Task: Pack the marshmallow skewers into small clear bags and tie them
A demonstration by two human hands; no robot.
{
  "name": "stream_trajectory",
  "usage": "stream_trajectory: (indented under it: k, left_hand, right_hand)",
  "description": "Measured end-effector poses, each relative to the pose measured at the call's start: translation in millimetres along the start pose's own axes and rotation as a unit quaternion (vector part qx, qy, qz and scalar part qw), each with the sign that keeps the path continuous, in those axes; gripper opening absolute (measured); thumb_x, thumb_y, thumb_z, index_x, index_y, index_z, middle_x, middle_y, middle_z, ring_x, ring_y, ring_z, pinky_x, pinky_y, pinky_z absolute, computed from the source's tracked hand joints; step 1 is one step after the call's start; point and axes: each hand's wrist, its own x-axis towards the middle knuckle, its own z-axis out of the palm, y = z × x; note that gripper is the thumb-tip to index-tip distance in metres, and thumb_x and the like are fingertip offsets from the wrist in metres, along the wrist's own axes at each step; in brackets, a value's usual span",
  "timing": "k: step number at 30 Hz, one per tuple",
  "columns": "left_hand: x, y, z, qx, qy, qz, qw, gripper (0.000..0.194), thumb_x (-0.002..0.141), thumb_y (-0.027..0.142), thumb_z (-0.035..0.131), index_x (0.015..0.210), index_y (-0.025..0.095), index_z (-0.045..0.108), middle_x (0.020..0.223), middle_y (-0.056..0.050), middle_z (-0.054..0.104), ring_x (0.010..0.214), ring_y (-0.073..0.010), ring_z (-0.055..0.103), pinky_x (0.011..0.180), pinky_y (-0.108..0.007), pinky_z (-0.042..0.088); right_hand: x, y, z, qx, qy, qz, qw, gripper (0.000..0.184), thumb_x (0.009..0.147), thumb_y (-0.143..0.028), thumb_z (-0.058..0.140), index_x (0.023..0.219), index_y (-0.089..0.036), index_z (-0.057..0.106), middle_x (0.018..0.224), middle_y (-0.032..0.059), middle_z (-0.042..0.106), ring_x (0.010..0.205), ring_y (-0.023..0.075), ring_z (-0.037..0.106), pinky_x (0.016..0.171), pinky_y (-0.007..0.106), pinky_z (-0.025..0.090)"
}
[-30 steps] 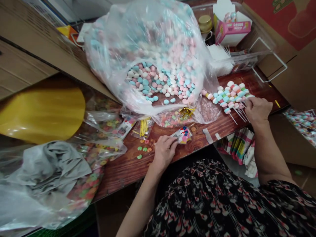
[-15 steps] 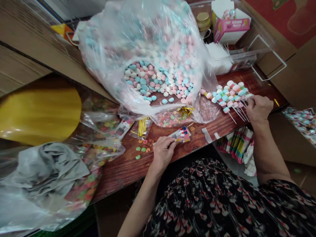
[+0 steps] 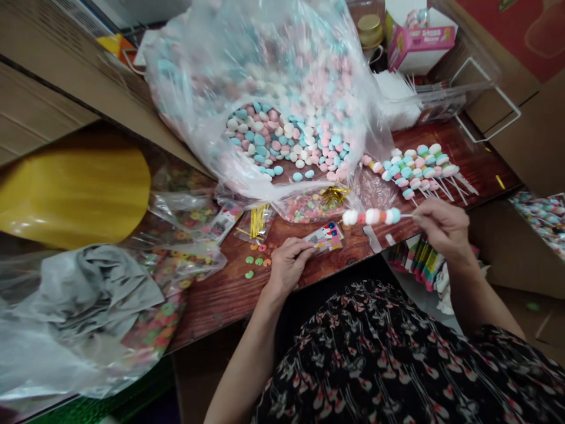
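Between the fingertips of my right hand (image 3: 442, 227) is the bare stick end of a candy skewer (image 3: 373, 217), threaded with white, pink and blue marshmallow-like pieces and some orange ones. It points left, above the table edge. My left hand (image 3: 289, 263) pinches the near end of a small printed plastic bag (image 3: 326, 237), which lies on the dark red wooden table. Beyond my right hand rests a pile of finished-looking skewers (image 3: 417, 168), their white sticks toward me. Loose candy rings (image 3: 257, 261) lie by my left fingers.
A large clear bag of pastel candies (image 3: 282, 141) fills the back. Gold twist ties (image 3: 259, 222) lie in front of it. A clear bin (image 3: 474, 91) with a pink box (image 3: 424, 42) stands back right. To the left are a grey cloth (image 3: 97, 288) and a yellow round object (image 3: 75, 197).
My right hand has drawn one skewer from the pile and brought it left toward the printed bag. My left hand stays at the bag. The view has shifted slightly.
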Motion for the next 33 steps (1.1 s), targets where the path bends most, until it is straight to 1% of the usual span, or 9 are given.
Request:
stream_trajectory:
  k: [3,7,11,17,21,23,25,30,33]
  left_hand:
    - [0.6,2.4,-0.4,-0.009,0.004,-0.007,1.0,0.01,0.083,0.028,0.068,0.082,0.021,0.076,0.079,-0.003,0.072,0.075,-0.0139,0.066,0.072,-0.027,0.053]
    - [0.8,1.8,0.7,-0.008,0.01,-0.01,1.0,0.01,0.083,0.029,0.069,0.08,0.022,0.076,0.078,-0.003,0.072,0.074,-0.0142,0.066,0.072,-0.028,0.054]
    - [1.3,-0.3,1.7,0.004,0.007,0.004,1.0,0.009,0.082,0.028,0.07,0.08,0.022,0.076,0.077,-0.002,0.072,0.073,-0.0141,0.065,0.071,-0.028,0.053]
    - [0.9,-3.0,2.5,0.018,-0.002,0.044,0.999,0.01,0.083,0.03,0.07,0.081,0.023,0.076,0.078,-0.003,0.072,0.075,-0.0147,0.065,0.072,-0.029,0.052]
    - [0.8,-3.3,3.3,-0.005,-0.018,0.056,0.998,0.009,0.083,0.03,0.071,0.083,0.023,0.076,0.08,-0.003,0.071,0.076,-0.0155,0.064,0.071,-0.029,0.052]
    - [0.4,-3.6,4.8,-0.017,-0.026,0.055,0.998,0.009,0.082,0.031,0.071,0.084,0.023,0.076,0.081,-0.004,0.071,0.079,-0.0165,0.064,0.072,-0.031,0.053]
    - [-0.6,-4.5,6.7,-0.028,-0.028,0.055,0.998,0.009,0.082,0.032,0.071,0.083,0.023,0.075,0.082,-0.005,0.071,0.08,-0.0174,0.064,0.073,-0.032,0.053]
    - [-1.3,-2.6,7.3,-0.036,-0.006,0.063,0.997,0.014,0.087,0.029,0.064,0.078,0.021,0.071,0.075,-0.003,0.069,0.075,-0.016,0.062,0.072,-0.032,0.052]
    - [3.5,10.1,0.4,0.006,0.007,0.075,0.997,0.017,0.091,0.03,0.059,0.081,0.02,0.068,0.082,-0.005,0.07,0.085,-0.0182,0.063,0.084,-0.036,0.05]
  right_hand:
    - [-7.5,-10.5,15.2,0.03,-0.076,-0.02,0.996,0.009,0.086,-0.019,0.058,0.08,-0.022,0.063,0.07,-0.0004,0.06,0.066,0.0152,0.053,0.066,0.031,0.042]
    - [-12.1,-12.4,25.2,0.003,-0.119,-0.041,0.992,0.012,0.089,-0.019,0.054,0.079,-0.022,0.061,0.068,0.0011,0.061,0.066,0.017,0.051,0.067,0.034,0.039]
    - [-13.1,-11.0,28.5,-0.038,-0.133,-0.091,0.986,0.012,0.088,-0.016,0.052,0.082,-0.021,0.06,0.07,0.0019,0.062,0.067,0.017,0.051,0.069,0.034,0.038]
    - [-12.9,-8.7,37.3,-0.124,-0.136,-0.193,0.964,0.011,0.084,-0.013,0.053,0.087,-0.02,0.06,0.074,0.0035,0.065,0.073,0.0187,0.051,0.072,0.036,0.034]
    - [0.6,-15.7,42.2,-0.126,-0.177,-0.241,0.946,0.014,0.084,-0.011,0.049,0.086,-0.02,0.061,0.077,0.0037,0.065,0.075,0.0181,0.05,0.074,0.035,0.033]
    - [9.9,-20.0,44.9,-0.122,-0.192,-0.253,0.94,0.015,0.085,-0.012,0.048,0.084,-0.02,0.061,0.075,0.0032,0.064,0.075,0.0181,0.05,0.073,0.034,0.033]
    - [17.7,-22.8,49.3,-0.125,-0.19,-0.256,0.94,0.015,0.087,-0.014,0.047,0.083,-0.02,0.06,0.073,0.003,0.064,0.073,0.018,0.049,0.072,0.034,0.032]
    - [29.4,-22.9,64.7,-0.098,-0.177,-0.281,0.938,0.017,0.089,-0.016,0.046,0.082,-0.019,0.06,0.069,0.0024,0.061,0.069,0.0172,0.046,0.07,0.034,0.031]
    - [37.3,-21.8,68.8,-0.046,-0.186,-0.266,0.945,0.017,0.09,-0.016,0.045,0.081,-0.019,0.059,0.07,0.0016,0.06,0.069,0.0165,0.048,0.07,0.033,0.033]
